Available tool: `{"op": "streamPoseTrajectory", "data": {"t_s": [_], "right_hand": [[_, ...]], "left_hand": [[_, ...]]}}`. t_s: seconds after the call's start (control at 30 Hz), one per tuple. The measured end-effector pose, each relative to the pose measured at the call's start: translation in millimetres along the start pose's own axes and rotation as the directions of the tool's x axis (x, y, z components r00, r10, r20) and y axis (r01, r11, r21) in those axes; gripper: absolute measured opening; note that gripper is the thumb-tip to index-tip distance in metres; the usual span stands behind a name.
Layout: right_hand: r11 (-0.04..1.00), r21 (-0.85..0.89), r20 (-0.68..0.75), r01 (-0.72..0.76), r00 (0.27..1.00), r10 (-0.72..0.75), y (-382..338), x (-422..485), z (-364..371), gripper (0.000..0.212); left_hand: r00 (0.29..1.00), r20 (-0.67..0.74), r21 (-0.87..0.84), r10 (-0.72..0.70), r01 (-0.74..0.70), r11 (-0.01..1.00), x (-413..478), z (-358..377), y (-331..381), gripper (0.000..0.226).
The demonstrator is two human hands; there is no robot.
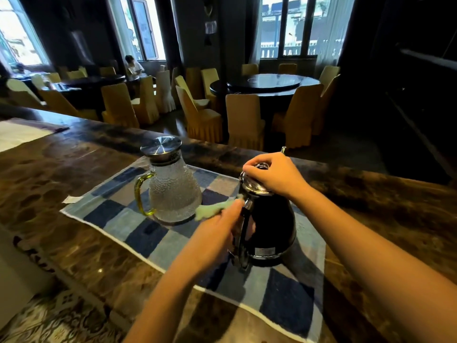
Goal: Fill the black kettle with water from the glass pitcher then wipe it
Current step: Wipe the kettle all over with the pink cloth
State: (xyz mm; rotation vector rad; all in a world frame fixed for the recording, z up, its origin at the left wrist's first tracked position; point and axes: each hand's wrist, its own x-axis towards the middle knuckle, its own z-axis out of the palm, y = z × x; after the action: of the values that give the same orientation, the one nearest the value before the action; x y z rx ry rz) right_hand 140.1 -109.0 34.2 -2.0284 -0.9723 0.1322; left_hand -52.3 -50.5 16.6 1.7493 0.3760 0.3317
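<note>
The black kettle (270,226) stands upright on a blue checked mat (148,233), its handle facing me. My right hand (274,175) rests on its shiny lid, fingers curled over the top. My left hand (217,229) holds a pale green cloth (212,210) against the kettle's handle and left side. The glass pitcher (173,189), textured with a yellow-green handle and a steel lid, sits on the mat to the left of the kettle, holding some water.
The mat lies on a dark brown marble counter (74,219). A white cloth (17,134) lies at the counter's far left. Beyond the counter's far edge are round tables and yellow-covered chairs (244,120). A person sits by a far window.
</note>
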Motion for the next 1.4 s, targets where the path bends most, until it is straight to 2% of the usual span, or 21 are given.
{"op": "streamPoseTrajectory", "data": {"t_s": [0.1, 0.17, 0.2, 0.27, 0.4, 0.43, 0.5, 0.6, 0.67, 0.77, 0.93, 1.03, 1.07, 1.17, 1.2, 1.27, 1.33, 1.4], "right_hand": [[1.0, -0.006, -0.01, -0.001, 1.0, 0.001, 0.8, 0.6, 1.2, 0.009], [1.0, -0.013, -0.018, -0.003, 1.0, 0.003, 1.8, 1.6, 1.9, 0.012], [1.0, -0.01, -0.022, -0.004, 1.0, 0.004, 2.6, 1.8, 2.0, 0.013], [1.0, 0.0, -0.034, 0.0, 0.999, 0.0, 4.1, 1.7, 2.9, 0.015], [1.0, 0.012, -0.034, 0.005, 0.999, -0.005, 5.8, 2.6, 4.3, 0.018], [1.0, 0.018, -0.033, 0.004, 0.999, -0.004, 6.2, 3.0, 4.0, 0.018], [1.0, 0.023, -0.035, 0.003, 0.999, -0.002, 6.8, 3.5, 3.8, 0.016], [1.0, 0.02, -0.042, 0.009, 0.999, -0.009, 7.2, 2.8, 4.6, 0.013], [0.999, 0.036, -0.051, 0.005, 0.999, -0.003, 7.7, 2.4, 4.2, 0.013], [0.999, 0.052, -0.047, 0.001, 0.999, 0.001, 7.7, 1.9, 5.0, 0.014], [0.998, 0.064, -0.049, -0.007, 0.999, 0.01, 8.5, 5.3, 0.0, 0.013], [0.998, 0.059, -0.042, -0.003, 0.999, 0.006, 9.7, 6.9, -0.3, 0.011], [0.998, 0.055, -0.045, 0.003, 0.999, 0.0, 9.7, 6.3, 1.1, 0.011], [0.999, 0.043, -0.051, 0.006, 0.999, -0.004, 9.8, 3.9, 4.6, 0.013], [0.999, 0.043, -0.05, 0.003, 0.999, 0.0, 10.0, 3.4, 4.7, 0.014], [0.999, 0.045, -0.049, 0.002, 0.999, 0.001, 9.6, 3.1, 4.2, 0.014], [0.999, 0.04, -0.055, 0.004, 0.998, -0.002, 8.6, 2.5, 4.4, 0.014], [1.0, 0.024, -0.056, -0.002, 0.998, 0.003, 7.8, 1.8, 5.3, 0.014]], "left_hand": [[0.994, -0.04, 0.04, 0.104, -0.103, 0.994, 1.1, 27.5, -0.2, 0.068], [0.988, -0.134, 0.066, 0.08, -0.072, 0.995, -6.3, 41.3, -10.2, 0.092], [0.977, -0.201, 0.096, 0.069, -0.05, 0.994, -10.4, 48.0, -15.5, 0.09], [0.953, -0.282, 0.148, 0.109, -0.069, 0.986, -17.5, 58.1, -25.9, 0.059], [0.88, -0.294, 0.308, 0.373, -0.282, 0.908, -11.6, 50.3, -39.1, 0.031], [0.863, -0.281, 0.372, 0.42, -0.305, 0.877, -5.4, 43.8, -36.1, 0.025], [0.852, -0.216, 0.475, 0.477, -0.335, 0.814, 10.1, 33.7, -31.1, 0.035], [0.86, -0.227, 0.429, 0.458, -0.333, 0.839, 19.0, 33.7, -34.2, 0.04], [0.849, -0.317, 0.298, 0.422, -0.334, 0.894, 12.1, 41.8, -53.5, 0.037], [0.872, -0.389, 0.118, 0.296, -0.272, 0.955, -4.7, 51.7, -86.0, 0.049], [0.934, -0.289, -0.002, 0.211, -0.221, 0.975, 6.2, 41.0, -76.9, 0.025], [0.973, -0.198, -0.147, 0.116, -0.146, 0.978, 24.3, 30.7, -56.9, 0.037], [0.97, -0.22, -0.163, 0.099, -0.136, 0.977, 25.4, 32.9, -53.4, 0.033], [0.894, -0.429, -0.123, 0.128, -0.198, 0.972, 10.2, 50.7, -74.9, 0.017], [0.879, -0.47, -0.148, 0.079, -0.167, 0.975, 0.9, 58.8, -85.2, 0.018], [0.879, -0.475, -0.211, -0.021, -0.091, 0.973, -13.2, 70.3, -101.7, 0.032], [0.89, -0.455, -0.132, 0.03, -0.101, 0.986, -13.8, 74.1, -102.8, 0.048], [0.883, -0.463, -0.12, 0.078, -0.149, 0.982, -9.2, 69.6, -91.5, 0.046]]}}
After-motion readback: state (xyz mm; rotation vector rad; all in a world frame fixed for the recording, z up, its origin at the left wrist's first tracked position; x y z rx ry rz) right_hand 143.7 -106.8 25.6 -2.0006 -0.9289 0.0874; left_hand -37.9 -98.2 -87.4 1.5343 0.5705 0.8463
